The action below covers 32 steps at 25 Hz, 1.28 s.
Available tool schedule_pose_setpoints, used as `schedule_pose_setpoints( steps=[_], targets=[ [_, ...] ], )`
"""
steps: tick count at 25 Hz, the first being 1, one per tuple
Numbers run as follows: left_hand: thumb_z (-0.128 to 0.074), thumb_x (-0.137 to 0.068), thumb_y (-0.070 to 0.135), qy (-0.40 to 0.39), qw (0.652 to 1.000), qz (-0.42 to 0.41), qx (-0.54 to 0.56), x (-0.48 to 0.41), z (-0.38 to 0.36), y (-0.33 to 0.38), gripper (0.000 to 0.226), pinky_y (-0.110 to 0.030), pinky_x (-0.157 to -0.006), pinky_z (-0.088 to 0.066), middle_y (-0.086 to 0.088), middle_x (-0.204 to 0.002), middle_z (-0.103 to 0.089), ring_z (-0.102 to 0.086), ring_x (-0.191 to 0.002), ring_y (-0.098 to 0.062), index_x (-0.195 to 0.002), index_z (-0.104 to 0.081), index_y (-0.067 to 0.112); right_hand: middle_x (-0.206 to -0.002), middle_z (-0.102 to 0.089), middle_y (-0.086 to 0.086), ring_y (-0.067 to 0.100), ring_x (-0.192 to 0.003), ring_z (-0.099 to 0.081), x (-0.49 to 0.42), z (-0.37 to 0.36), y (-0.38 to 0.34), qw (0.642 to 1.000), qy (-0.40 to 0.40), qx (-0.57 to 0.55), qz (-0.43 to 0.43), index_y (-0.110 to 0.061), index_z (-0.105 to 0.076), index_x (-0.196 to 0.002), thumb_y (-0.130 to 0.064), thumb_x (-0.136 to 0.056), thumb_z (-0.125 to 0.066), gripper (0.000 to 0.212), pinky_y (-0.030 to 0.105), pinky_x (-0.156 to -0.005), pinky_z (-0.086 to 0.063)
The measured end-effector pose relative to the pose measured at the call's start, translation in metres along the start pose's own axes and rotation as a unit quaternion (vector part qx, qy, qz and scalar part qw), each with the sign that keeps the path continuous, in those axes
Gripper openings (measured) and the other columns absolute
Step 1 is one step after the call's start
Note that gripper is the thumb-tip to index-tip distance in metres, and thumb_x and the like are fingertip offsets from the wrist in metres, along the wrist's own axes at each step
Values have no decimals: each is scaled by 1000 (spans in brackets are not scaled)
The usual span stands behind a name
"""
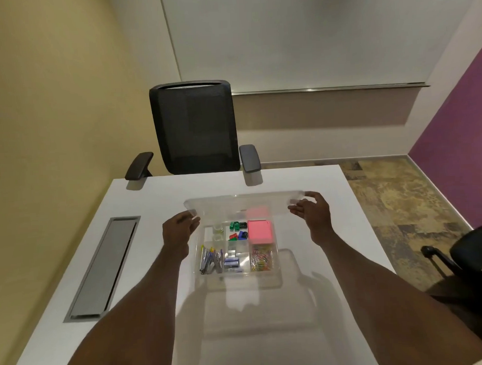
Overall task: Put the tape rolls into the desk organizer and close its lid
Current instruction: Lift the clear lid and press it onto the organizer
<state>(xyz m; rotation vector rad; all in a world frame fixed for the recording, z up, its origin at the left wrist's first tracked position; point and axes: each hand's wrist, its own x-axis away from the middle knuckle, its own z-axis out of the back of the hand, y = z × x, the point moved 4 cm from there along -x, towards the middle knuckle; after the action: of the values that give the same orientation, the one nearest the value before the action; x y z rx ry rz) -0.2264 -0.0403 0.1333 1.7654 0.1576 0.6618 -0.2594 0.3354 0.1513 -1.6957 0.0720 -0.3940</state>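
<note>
A clear plastic desk organizer sits in the middle of the white desk. Its transparent lid stands tilted up over the far half of the box. My left hand pinches the lid's left corner, and my right hand grips its right corner. Two clear tape rolls lie in the box's far-left compartments. Other compartments hold a pink pad of sticky notes, green, blue and black binder clips, staplers and staple boxes, and coloured paper clips.
The white desk has a grey cable hatch set into its left side. A black mesh office chair stands at the far edge. Another black chair is at the right, beside the desk.
</note>
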Motion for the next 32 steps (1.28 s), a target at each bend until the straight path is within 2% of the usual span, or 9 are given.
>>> schedule_pose_setpoints(
  steps=[4,8,11,14,16,19,22,26,32],
  targets=[
    [-67,-92,-4,-36,995,73,65,-7,26,-5,24,-40,-101,-58,-20,-106,-70,-68,-103,-33,-116,-67,-10,-106,-75,27,39,-94,-75,11,-6,8,999,9,-17,-29,1,-55,-122,-12,-100,-63,27,42,-87,-61],
    [-73,-87,-10,-26,998,53,25,-11,42,-11,22,-34,-86,-60,-22,-91,-71,-69,-89,-35,-109,-68,-7,-97,-71,27,45,-87,-72,22,-16,20,999,-11,16,-47,3,-49,-126,-5,-91,-74,44,54,-92,-59],
    [-76,-84,-10,-13,998,55,-7,-19,46,-20,31,-28,-82,-58,-26,-101,-72,-70,-88,-31,-114,-67,-12,-91,-63,27,48,-86,-71,29,-20,34,995,-5,98,-32,9,-55,-120,5,-87,-75,38,58,-92,-58],
    [-77,-85,-7,-4,997,57,-49,-28,46,-31,26,-34,-86,-60,-27,-101,-73,-69,-87,-32,-109,-71,-16,-87,-65,27,39,-80,-69,28,-24,48,990,9,137,-43,16,-63,-108,12,-86,-72,24,58,-92,-58],
    [-78,-85,-5,0,995,64,-73,-34,46,-40,25,-43,-91,-60,-26,-97,-72,-67,-82,-32,-107,-72,-15,-88,-70,30,39,-79,-71,25,-28,57,983,30,175,-51,15,-66,-105,11,-86,-72,21,54,-90,-60],
    [-80,-84,-2,20,991,67,-112,-41,47,-53,24,-48,-95,-59,-27,-99,-74,-65,-82,-31,-106,-75,-10,-85,-73,27,35,-71,-72,18,-34,69,969,71,226,-66,11,-69,-103,7,-84,-73,19,47,-81,-62],
    [-82,-82,-1,35,986,73,-148,-46,47,-67,19,-52,-97,-59,-28,-98,-76,-67,-82,-31,-100,-78,-6,-89,-76,24,37,-81,-75,9,-39,80,949,92,290,-82,2,-73,-100,0,-83,-74,18,43,-83,-62],
    [-84,-80,6,86,962,68,-249,-55,49,-86,14,-47,-96,-59,-21,-88,-79,-75,-88,-38,-93,-82,1,-103,-76,16,34,-99,-70,-1,-45,105,923,93,358,-109,-4,-75,-105,-8,-84,-76,22,30,-84,-50],
    [-81,-84,6,107,938,61,-325,-70,44,-108,14,-38,-96,-55,-20,-97,-80,-76,-96,-34,-95,-82,-1,-100,-76,15,30,-87,-67,-12,-53,137,911,109,372,-139,-4,-74,-103,-5,-86,-70,17,26,-74,-44]
  ],
)
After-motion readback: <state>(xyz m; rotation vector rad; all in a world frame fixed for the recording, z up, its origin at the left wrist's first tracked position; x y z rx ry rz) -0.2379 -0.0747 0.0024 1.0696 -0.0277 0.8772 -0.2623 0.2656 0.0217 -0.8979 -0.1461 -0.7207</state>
